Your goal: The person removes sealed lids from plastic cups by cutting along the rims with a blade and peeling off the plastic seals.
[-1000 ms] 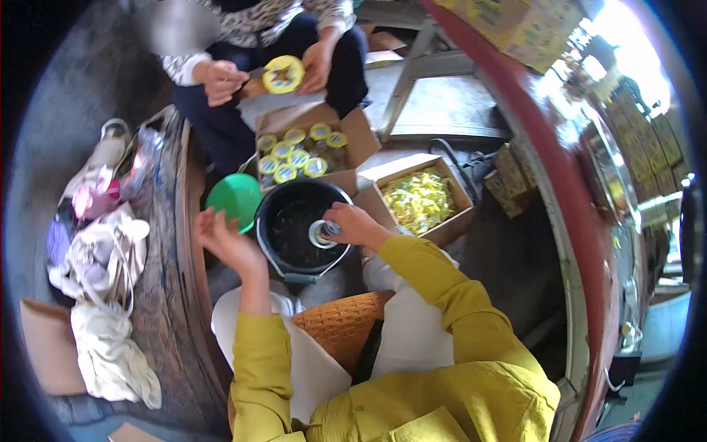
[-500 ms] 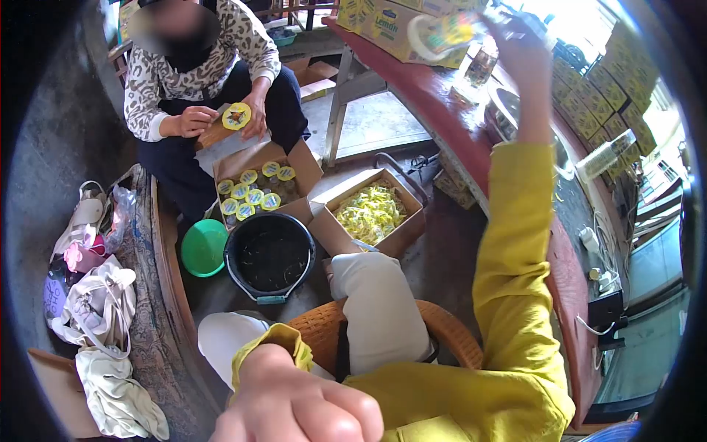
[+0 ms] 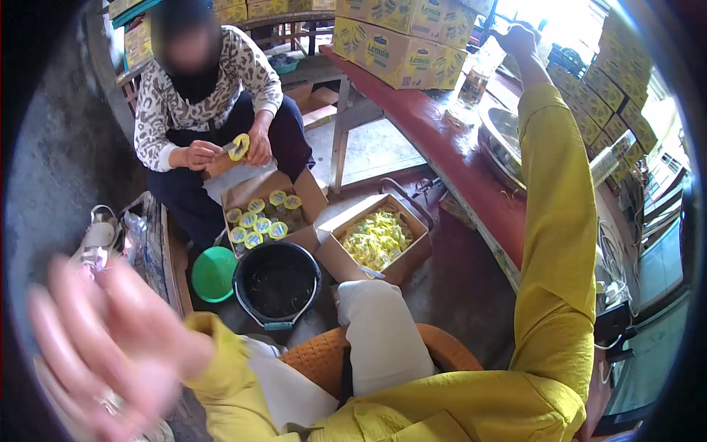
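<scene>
My left hand (image 3: pixel 118 346) is raised at the lower left, blurred, its fingers apart with no object visible in them. At the upper right, my right arm reaches over the red table, and my right hand (image 3: pixel 520 43) has its fingers curled down at the top of a clear container (image 3: pixel 473 88) of amber liquid. Glare and the hand hide exactly what the fingers grip. Beside that container is a round metal basin (image 3: pixel 504 131). A stack of clear cups (image 3: pixel 613 157) lies farther right.
Opposite me sits a person (image 3: pixel 213 96) holding a yellow-rimmed item. Between us are a carton of yellow-lidded cups (image 3: pixel 263 221), a carton of yellow wrapped pieces (image 3: pixel 377 237), a black bucket (image 3: pixel 278 283) and a green basin (image 3: pixel 213 274). Lemon-printed boxes (image 3: pixel 401 55) are stacked on the red table (image 3: pixel 442 140).
My left hand has swung left and its fingers have spread. The yellow-labelled, pale-rimmed item earlier by my right hand no longer shows there. My view has shifted, showing more of the stacked boxes.
</scene>
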`<state>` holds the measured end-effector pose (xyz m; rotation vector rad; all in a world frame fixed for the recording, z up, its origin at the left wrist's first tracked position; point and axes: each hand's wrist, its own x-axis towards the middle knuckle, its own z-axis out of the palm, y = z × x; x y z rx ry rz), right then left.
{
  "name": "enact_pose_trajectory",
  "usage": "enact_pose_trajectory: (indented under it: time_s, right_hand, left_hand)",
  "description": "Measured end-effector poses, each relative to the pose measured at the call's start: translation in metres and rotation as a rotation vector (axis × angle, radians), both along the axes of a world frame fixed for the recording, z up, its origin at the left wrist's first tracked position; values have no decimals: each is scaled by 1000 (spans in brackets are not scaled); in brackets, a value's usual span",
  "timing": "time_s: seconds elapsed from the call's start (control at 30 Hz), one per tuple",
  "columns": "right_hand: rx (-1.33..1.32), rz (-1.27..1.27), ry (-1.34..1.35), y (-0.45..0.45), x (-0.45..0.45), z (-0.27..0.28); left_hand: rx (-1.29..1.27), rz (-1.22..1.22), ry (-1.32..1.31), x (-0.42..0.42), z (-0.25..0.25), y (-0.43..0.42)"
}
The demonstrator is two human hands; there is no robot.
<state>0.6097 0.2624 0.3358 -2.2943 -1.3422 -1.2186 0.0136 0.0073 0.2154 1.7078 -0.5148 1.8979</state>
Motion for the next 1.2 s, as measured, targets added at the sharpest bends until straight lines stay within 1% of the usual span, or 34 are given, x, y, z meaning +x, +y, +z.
enact_pose_trajectory:
  time_s: [0.03,0.07,0.13,0.17,0.2,0.23,0.27,0.3,0.33,0.4,0.43,0.47,0.5,0.53,0.57,0.6,0.63,0.7,0.77,0.8,0.83,0.87,0.9,0.97,1.0,1.07,1.13,1.2]
  right_hand:
    - [-17,-9,45,2,-7,-7]
    - [-35,-19,88,4,-15,-13]
    - [-73,-42,172,8,-25,-24]
    - [-97,-57,215,9,-26,-32]
    - [-209,-1,320,19,-7,-34]
    - [-261,5,240,31,8,-53]
    - [-310,11,158,44,23,-71]
    - [-298,-30,-110,50,23,-94]
    - [-178,-45,-15,39,4,-98]
    - [-322,-57,106,45,-1,-84]
    - [-396,-71,176,43,0,-84]
    - [-409,-51,95,37,-5,-86]
    - [-362,-33,25,38,0,-85]
    - [-319,-12,-39,40,7,-91]
    - [-279,13,-103,43,14,-95]
    - [-404,87,12,49,27,-87]
    - [-395,156,-145,49,36,-89]
    - [-170,392,562,45,57,-93]
    - [-11,1029,1266,-8,32,-112]
    - [32,1146,1424,-25,15,-112]
    - [72,1188,1431,-32,5,-112]
    - [110,1171,1362,-35,-12,-108]
    - [163,1108,1231,-38,-24,-98]
    - [247,923,891,-31,-60,-86]
    - [293,801,704,-26,-78,-76]
    - [378,620,425,-12,-116,-65]
    - [462,528,267,4,-159,-74]
    - [538,497,192,21,-203,-102]
  left_hand:
    - [113,80,14,-15,5,23]
    - [195,115,70,-34,24,48]
    - [358,181,180,-69,88,102]
    - [173,195,-82,-71,109,124]
    - [-363,635,-370,-114,125,171]
    - [-351,407,-260,-144,123,199]
    - [-340,182,-149,-170,115,225]
    - [-327,-42,-38,-191,102,247]
    - [-313,-265,71,-204,87,264]
    - [-398,-425,81,-178,50,245]
    - [-509,-365,-3,-131,22,194]
    - [-568,-423,0,-98,-5,153]
    - [-695,-320,-254,-67,-29,119]
    - [-612,-449,-88,-54,-58,99]
    - [-732,-386,-189,-35,-86,75]
    - [-762,-332,-129,-22,-114,61]
    - [-813,-312,-59,-12,-140,49]
    - [-893,-358,-43,8,-183,38]
    - [-1005,-367,-93,25,-223,43]
    - [-1080,-357,-121,28,-239,48]
    - [-1151,-348,-152,28,-249,50]
    - [-1215,-377,-234,25,-253,50]
    - [-1215,-367,-249,20,-257,54]
    - [-1224,-339,-283,4,-267,58]
    - [-1289,-361,-340,-3,-271,60]
    - [-1393,-454,-411,-20,-284,70]
    - [-1478,-532,-518,-39,-294,76]
    - [-1539,-600,-661,-55,-300,80]
